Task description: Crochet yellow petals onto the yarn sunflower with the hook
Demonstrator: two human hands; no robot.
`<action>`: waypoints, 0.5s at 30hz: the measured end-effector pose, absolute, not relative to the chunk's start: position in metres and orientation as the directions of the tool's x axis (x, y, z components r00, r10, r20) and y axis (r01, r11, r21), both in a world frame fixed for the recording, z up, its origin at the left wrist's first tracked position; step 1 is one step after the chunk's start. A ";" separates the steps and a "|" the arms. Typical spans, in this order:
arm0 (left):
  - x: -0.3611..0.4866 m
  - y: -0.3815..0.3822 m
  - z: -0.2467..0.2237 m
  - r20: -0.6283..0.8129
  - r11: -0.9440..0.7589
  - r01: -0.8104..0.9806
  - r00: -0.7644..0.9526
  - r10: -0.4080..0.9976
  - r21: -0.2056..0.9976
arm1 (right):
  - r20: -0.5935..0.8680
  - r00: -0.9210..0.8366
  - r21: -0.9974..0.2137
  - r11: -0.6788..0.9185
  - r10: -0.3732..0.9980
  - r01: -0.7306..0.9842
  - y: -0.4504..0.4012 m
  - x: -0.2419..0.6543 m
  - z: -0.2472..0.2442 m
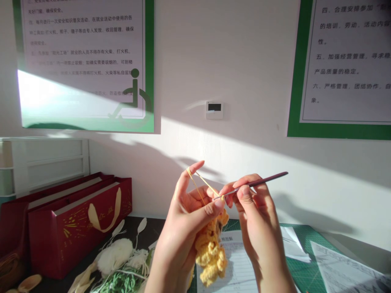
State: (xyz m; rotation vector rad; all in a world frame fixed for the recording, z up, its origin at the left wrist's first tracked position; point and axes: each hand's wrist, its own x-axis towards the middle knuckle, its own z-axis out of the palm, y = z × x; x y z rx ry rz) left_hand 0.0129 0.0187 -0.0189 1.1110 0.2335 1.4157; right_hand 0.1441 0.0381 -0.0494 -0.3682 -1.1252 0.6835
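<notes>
My left hand (192, 211) pinches the top of a yellow crocheted piece (211, 256) between thumb and fingers. Its index finger points up, with yellow yarn (201, 184) looped round it and running down to the work. In my right hand (252, 199) is a crochet hook (269, 178) with a dark purple handle, held between thumb and fingers. The hook's metal tip meets the yarn at the top edge of the piece, beside my left thumb. The crocheted piece hangs below my left hand, and part of it is hidden behind that hand.
Printed sheets (235, 260) lie on a green cutting mat (301, 236). Red gift bags (79, 224) stand at the left, near white and green yarn (122, 264). Behind is a wall with green-framed posters (149, 61) and a small wall panel (214, 110).
</notes>
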 end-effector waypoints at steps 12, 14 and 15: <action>0.005 0.019 -0.019 0.441 -0.223 -0.576 0.269 0.856 0.786 | 0.701 0.258 -0.559 0.737 0.665 -0.380 0.037 0.144 -0.045; 0.004 0.019 -0.019 0.433 -0.219 -0.561 0.282 0.856 0.798 | 0.716 0.243 -0.555 0.744 0.655 -0.372 0.038 0.147 -0.046; 0.003 0.019 -0.019 0.429 -0.218 -0.554 0.285 0.857 0.804 | 0.730 0.232 -0.547 0.753 0.643 -0.366 0.039 0.149 -0.046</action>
